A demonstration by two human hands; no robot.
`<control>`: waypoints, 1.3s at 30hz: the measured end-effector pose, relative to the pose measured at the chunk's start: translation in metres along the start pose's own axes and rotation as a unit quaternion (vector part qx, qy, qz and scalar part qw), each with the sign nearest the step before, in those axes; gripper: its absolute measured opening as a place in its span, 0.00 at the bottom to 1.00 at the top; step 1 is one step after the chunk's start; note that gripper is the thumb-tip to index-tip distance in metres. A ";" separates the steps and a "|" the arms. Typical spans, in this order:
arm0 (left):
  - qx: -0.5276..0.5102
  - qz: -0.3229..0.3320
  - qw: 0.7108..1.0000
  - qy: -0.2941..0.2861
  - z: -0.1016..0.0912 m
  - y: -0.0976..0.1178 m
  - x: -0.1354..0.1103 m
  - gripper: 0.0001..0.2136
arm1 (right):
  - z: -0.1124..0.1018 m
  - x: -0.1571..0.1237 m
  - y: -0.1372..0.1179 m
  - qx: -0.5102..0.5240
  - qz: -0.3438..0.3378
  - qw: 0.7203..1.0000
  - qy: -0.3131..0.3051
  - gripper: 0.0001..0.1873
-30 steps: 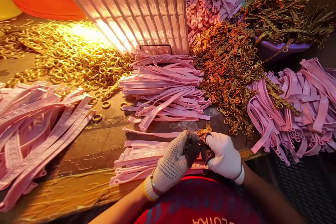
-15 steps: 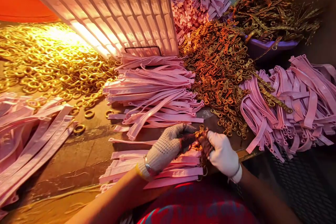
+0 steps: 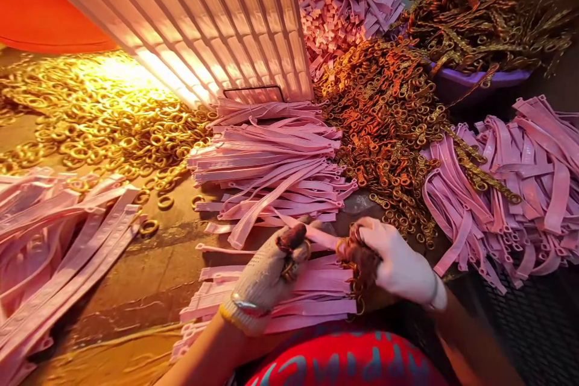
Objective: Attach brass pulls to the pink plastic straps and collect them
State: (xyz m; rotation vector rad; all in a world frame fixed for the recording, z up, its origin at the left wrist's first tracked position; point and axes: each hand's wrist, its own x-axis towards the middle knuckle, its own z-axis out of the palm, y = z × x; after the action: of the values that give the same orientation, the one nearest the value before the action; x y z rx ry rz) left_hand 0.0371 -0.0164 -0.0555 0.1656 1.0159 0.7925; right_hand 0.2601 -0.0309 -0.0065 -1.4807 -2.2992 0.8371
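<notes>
My left hand (image 3: 271, 271), in a grey knitted glove with darkly stained fingertips, is closed on a pink strap (image 3: 322, 237). The strap slants across the gap between my hands. At its right end my right hand (image 3: 400, 262), in a white glove with stained fingers, pinches a small brass-coloured fitting (image 3: 344, 246). Fingers and blur partly hide that fitting, so its exact shape is unclear. Right below lies a row of pink straps (image 3: 316, 304), with brass fittings and rings (image 3: 359, 304) at their right ends.
A stack of pink straps (image 3: 266, 148) lies ahead, before a ribbed white panel (image 3: 203, 24). Brass rings (image 3: 136, 132) heap up on the left. Small brass links (image 3: 384, 120) pile to the right, near a purple basin (image 3: 484, 78). More pink straps (image 3: 538, 175) hang over the right edge.
My hands have drawn apart, the left one leftward and the right one rightward. A pink strap now shows between them. The view has shifted slightly.
</notes>
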 end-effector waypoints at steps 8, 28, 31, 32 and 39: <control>-0.101 0.011 0.990 0.094 -0.021 0.036 -0.005 0.14 | -0.028 -0.076 -0.019 0.102 -0.027 0.985 -0.137 0.17; 0.593 0.216 0.757 -0.171 0.000 0.015 -0.041 0.17 | 0.039 -0.013 -0.054 -0.455 -0.126 0.867 0.161 0.10; 0.620 0.216 0.729 -0.193 -0.002 0.012 -0.034 0.17 | 0.041 -0.014 -0.049 -0.456 -0.158 0.869 0.108 0.10; 0.620 0.217 0.728 -0.195 -0.003 0.011 -0.031 0.17 | 0.040 -0.013 -0.047 -0.450 -0.158 0.874 0.093 0.09; 0.607 0.222 0.740 -0.186 -0.007 0.005 -0.016 0.13 | 0.034 -0.008 -0.043 -0.394 -0.074 0.909 0.113 0.07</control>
State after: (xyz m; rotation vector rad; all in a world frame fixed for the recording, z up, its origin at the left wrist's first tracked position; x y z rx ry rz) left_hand 0.0247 -0.0249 -0.0457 1.6903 0.9675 0.3515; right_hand 0.2146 -0.0622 -0.0065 -1.5200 -2.6406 -0.3633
